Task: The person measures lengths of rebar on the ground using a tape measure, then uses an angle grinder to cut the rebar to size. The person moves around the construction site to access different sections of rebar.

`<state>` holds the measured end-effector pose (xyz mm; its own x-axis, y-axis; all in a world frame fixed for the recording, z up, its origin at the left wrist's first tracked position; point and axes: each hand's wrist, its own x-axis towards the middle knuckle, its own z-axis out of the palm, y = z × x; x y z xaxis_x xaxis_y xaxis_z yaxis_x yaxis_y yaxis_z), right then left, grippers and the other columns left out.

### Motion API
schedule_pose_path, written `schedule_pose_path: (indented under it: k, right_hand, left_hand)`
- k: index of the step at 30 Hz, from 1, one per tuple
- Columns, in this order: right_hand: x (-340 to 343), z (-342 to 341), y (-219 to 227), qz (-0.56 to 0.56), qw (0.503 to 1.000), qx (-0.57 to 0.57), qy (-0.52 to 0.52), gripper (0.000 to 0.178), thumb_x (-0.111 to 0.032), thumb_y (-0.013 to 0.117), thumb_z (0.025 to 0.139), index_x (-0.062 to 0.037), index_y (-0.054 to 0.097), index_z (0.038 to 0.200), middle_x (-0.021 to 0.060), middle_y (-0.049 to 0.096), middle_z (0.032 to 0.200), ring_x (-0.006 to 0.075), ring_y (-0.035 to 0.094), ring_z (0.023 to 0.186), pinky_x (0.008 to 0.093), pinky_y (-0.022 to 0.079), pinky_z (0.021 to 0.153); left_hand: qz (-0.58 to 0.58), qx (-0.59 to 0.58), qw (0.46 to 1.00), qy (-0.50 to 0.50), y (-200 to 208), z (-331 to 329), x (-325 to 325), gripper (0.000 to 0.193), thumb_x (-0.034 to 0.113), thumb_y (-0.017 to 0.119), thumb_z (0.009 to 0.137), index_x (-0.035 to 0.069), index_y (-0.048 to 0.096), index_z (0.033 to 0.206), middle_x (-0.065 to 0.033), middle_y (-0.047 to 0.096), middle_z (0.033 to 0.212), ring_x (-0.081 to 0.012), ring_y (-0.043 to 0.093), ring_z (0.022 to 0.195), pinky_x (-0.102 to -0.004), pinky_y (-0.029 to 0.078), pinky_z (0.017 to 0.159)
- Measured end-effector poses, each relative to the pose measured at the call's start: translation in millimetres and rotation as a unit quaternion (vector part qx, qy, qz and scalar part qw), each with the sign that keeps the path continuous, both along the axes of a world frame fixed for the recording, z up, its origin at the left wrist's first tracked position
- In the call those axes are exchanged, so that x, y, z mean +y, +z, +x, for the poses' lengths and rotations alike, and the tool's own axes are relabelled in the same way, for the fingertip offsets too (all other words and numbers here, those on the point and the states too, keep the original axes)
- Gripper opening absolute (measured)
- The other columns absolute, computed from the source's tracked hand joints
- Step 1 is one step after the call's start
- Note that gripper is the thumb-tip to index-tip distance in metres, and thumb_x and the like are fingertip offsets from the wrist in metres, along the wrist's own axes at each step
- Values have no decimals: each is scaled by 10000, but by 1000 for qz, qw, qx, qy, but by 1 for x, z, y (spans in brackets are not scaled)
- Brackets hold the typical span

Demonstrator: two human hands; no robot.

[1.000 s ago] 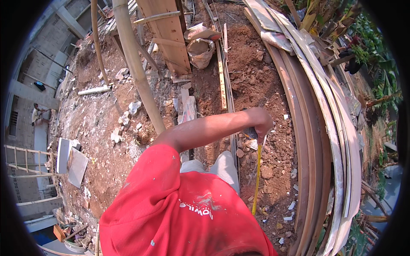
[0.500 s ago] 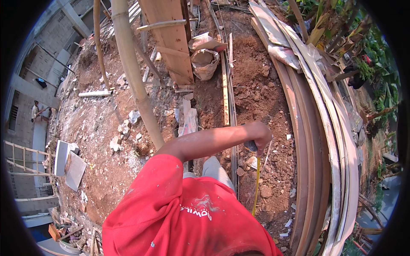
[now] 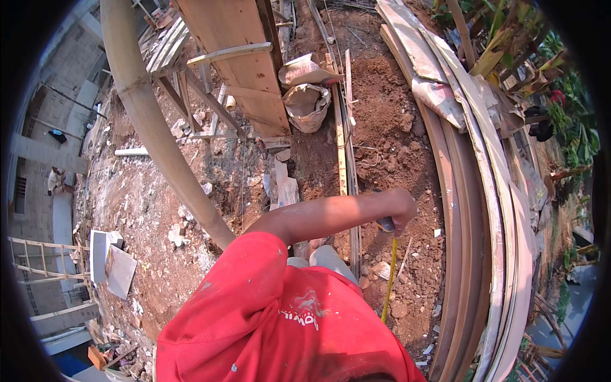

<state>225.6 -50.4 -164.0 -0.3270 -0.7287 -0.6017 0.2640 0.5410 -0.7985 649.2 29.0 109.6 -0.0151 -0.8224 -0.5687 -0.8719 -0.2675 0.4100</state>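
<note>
My left arm reaches across my red-shirted body to the right. At its end my left hand (image 3: pixel 405 210) is closed round a dark tape measure (image 3: pixel 386 224). From the case a yellow tape blade (image 3: pixel 391 277) runs down toward my right side and disappears behind the shirt. Below the hand lie loose reddish soil (image 3: pixel 400 309) and small stones. Just left of the tape measure, long narrow timber strips (image 3: pixel 342 153) lie along the ground. My right hand does not show.
Long stacked boards (image 3: pixel 464 210) lie to the right. A bamboo pole (image 3: pixel 156 134) slants on the left, beside a tall wooden formwork panel (image 3: pixel 248 89). An open sack (image 3: pixel 307 109) stands near its foot. Rubble and pale slabs (image 3: pixel 119 270) lie left; a person (image 3: pixel 56 181) is far off.
My left hand has moved slightly right and a little down with the tape measure. The view has shifted, so the bamboo pole and formwork panel appear farther left.
</note>
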Motion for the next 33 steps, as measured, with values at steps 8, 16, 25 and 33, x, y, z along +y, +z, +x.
schedule_pose_path:
  k: [8,16,25,33]
  right_hand:
    - [-7,70,7,-12,1000,-20,-5,261,-324,590,975,-67,626,951,70,638,858,229,585,731,364,517,657]
    - [-2,143,-2,-14,998,-41,-43,255,-323,584,979,-73,612,935,66,624,822,228,568,686,365,510,629]
    - [0,274,-21,-54,988,-31,-144,251,-322,577,984,-81,596,917,62,608,782,227,549,635,366,503,597]
    - [26,443,-36,-91,959,3,-268,250,-321,571,988,-87,581,900,59,594,746,227,532,589,367,497,569]
  left_hand:
    - [-20,15,997,68,12,90,2,450,441,869,722,64,801,960,-114,762,951,-319,724,900,-428,571,795]
    - [-16,-13,1000,3,-4,167,-24,507,470,877,707,37,791,956,-134,759,957,-329,721,897,-440,568,811]
    - [18,26,994,-100,-63,308,-75,553,511,843,727,18,783,970,-149,760,959,-328,722,883,-438,573,779]
    - [31,29,992,-120,-71,503,-97,545,501,859,692,79,794,1031,-97,771,1010,-288,729,900,-407,588,796]
